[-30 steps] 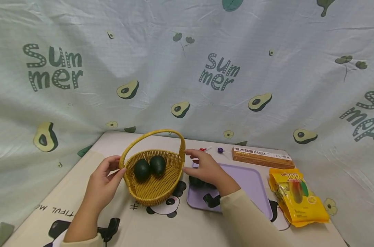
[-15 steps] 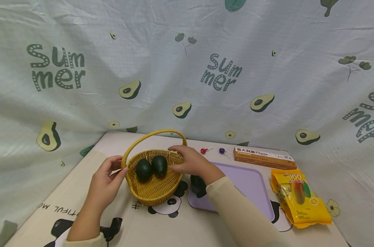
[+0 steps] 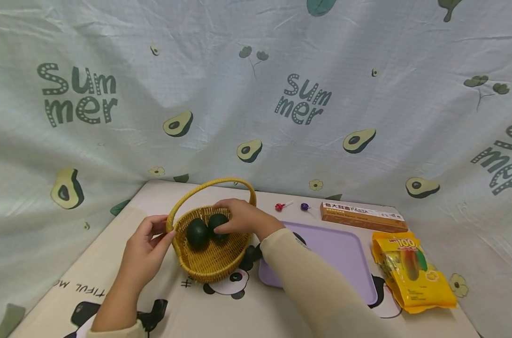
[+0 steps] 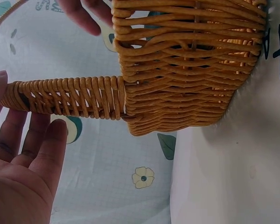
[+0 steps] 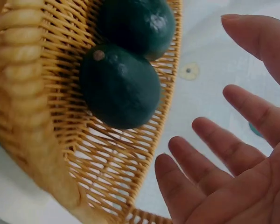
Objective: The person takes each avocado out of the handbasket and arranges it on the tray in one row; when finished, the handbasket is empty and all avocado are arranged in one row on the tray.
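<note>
wicker basket (image 3: 211,249) sits on the panda-print table mat (image 3: 222,310), just left of the purple tray (image 3: 344,253). left hand (image 3: 143,253) rests at the basket's left rim beside the handle base — fingers relaxed and straight, gripping nothing. two dark green avocados (image 3: 196,233) lie side by side in the basket. right hand (image 3: 243,217) hovers over the right-hand avocado; fingers spread and uncurled in the wrist view — contact cannot be confirmed. further back: two lollipops (image 3: 281,205), a pasta box (image 3: 363,216).
</note>
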The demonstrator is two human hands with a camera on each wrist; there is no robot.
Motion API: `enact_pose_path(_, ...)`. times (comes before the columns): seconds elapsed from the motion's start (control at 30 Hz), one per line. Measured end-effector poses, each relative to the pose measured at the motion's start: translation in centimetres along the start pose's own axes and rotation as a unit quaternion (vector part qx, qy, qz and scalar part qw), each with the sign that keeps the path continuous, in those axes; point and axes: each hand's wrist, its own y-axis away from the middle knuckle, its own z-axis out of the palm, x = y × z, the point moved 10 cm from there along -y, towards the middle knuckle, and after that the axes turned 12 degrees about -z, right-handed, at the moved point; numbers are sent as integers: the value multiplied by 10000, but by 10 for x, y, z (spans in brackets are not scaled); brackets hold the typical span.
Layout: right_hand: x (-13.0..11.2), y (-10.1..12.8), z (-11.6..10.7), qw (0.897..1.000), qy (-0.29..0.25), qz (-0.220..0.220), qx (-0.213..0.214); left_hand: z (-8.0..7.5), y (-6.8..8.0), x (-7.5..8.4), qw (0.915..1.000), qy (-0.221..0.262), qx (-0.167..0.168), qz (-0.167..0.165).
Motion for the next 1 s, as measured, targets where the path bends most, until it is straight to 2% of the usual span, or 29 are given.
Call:
enact_pose_path(0.5, 9, -25, 23, 9983, -298, 361, -347, 0, 1, 1, 10000, -6, -19, -41)
enact_pose_path(0.77, 21, -29, 34, 9956, -396, 836, -171, -1, 1, 1, 10000, -20, 23, -44)
enact_pose_path(1.0, 30, -28, 42, 9926, -328, 1121, -320, 0, 3, 1, 10000, -14, 20, -78)
